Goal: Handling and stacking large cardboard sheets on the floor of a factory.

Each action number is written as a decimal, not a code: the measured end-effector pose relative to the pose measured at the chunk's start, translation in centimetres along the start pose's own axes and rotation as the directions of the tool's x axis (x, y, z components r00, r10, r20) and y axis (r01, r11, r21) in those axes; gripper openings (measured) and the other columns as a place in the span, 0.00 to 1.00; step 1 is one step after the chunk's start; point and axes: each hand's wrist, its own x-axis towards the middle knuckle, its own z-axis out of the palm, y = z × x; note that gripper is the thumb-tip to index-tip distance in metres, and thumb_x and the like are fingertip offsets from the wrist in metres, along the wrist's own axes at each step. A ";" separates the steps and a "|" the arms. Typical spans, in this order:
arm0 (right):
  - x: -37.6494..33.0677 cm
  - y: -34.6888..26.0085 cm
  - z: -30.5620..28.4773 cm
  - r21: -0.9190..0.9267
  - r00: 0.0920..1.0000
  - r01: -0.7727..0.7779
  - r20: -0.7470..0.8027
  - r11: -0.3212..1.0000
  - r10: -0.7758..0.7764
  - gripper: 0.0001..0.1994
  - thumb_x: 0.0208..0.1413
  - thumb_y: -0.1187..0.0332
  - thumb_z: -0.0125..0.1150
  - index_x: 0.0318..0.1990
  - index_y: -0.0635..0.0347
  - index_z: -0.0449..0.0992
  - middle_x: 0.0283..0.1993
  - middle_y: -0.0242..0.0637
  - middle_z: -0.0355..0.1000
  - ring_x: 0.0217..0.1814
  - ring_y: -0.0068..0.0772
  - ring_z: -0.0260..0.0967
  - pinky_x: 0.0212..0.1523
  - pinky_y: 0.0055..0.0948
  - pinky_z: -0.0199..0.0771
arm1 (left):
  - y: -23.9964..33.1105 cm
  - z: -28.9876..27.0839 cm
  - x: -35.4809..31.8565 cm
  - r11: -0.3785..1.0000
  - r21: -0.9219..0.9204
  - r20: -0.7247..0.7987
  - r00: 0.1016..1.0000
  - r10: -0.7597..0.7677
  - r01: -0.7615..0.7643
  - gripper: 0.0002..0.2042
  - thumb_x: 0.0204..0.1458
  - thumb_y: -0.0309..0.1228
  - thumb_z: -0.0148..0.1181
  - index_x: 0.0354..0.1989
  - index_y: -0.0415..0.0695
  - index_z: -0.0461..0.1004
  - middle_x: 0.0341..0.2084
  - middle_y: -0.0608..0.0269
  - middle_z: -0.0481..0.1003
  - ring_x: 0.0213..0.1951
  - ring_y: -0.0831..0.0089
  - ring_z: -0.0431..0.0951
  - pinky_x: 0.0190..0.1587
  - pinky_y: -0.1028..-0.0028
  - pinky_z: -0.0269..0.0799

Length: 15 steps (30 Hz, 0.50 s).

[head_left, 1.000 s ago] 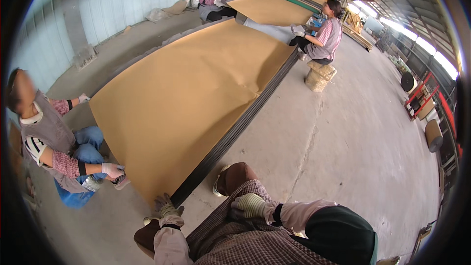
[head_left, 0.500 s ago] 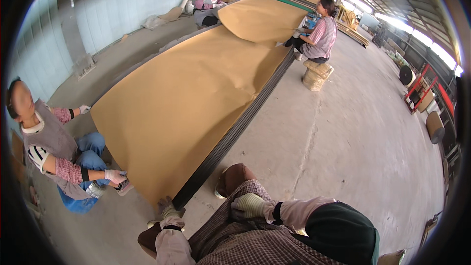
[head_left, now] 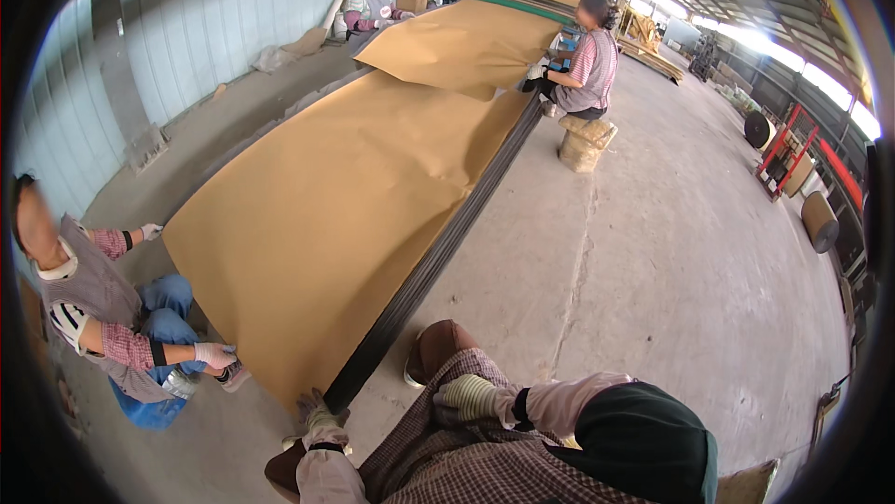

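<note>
A large brown paper sheet [head_left: 308, 196] stretches from my left side toward the far end, lying over a long stack of black strips or panels [head_left: 401, 308]. My gloved left hand [head_left: 322, 418] is at its near right corner, fingers closing on the edge beside the stack's end. On my checked apron [head_left: 457, 457], over my bent leg, rests my right hand [head_left: 469, 397] in a striped glove; it holds nothing and its fingers lie loosely on the cloth. At left, a seated co-worker [head_left: 103, 317] grips the sheet's near end with both gloved hands.
Two more co-workers, one far left [head_left: 373, 5] and one far right [head_left: 587, 66], handle a second brown sheet [head_left: 466, 42]. A wrapped stool [head_left: 585, 142] stands under the right one. A red hand truck [head_left: 788, 154] and a roll [head_left: 820, 221] stand at right on the concrete floor.
The far brown sheet has shifted left and toward me, its near edge lifted differently. The view has turned slightly. My hands stay in about the same places.
</note>
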 end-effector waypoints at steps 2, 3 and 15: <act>0.1 -0.2 -0.2 -0.018 1.000 -0.014 0.018 1.000 0.014 0.14 0.52 0.59 0.55 0.37 0.62 0.73 0.33 0.48 0.72 0.36 0.54 0.71 0.36 0.45 0.73 | -0.2 0.2 0.2 1.000 0.010 0.004 1.000 -0.027 0.027 0.59 0.34 0.61 0.65 0.70 0.57 0.30 0.69 0.43 0.27 0.70 0.48 0.26 0.68 0.50 0.30; 0.2 -0.3 -0.3 -0.020 1.000 -0.020 0.024 1.000 0.021 0.15 0.52 0.59 0.54 0.36 0.63 0.73 0.32 0.48 0.72 0.36 0.54 0.71 0.36 0.45 0.73 | -0.4 0.4 0.3 1.000 -0.002 -0.004 1.000 -0.012 0.012 0.60 0.34 0.61 0.65 0.70 0.57 0.29 0.68 0.43 0.26 0.70 0.48 0.26 0.68 0.49 0.30; 0.2 -0.4 -1.4 0.074 0.997 -0.073 0.016 0.995 0.072 0.13 0.53 0.60 0.56 0.39 0.58 0.74 0.33 0.44 0.73 0.36 0.48 0.72 0.37 0.39 0.73 | -1.2 -0.4 -0.1 0.998 -0.025 0.022 0.998 0.054 -0.053 0.57 0.37 0.62 0.64 0.70 0.56 0.33 0.68 0.42 0.28 0.70 0.48 0.27 0.69 0.53 0.29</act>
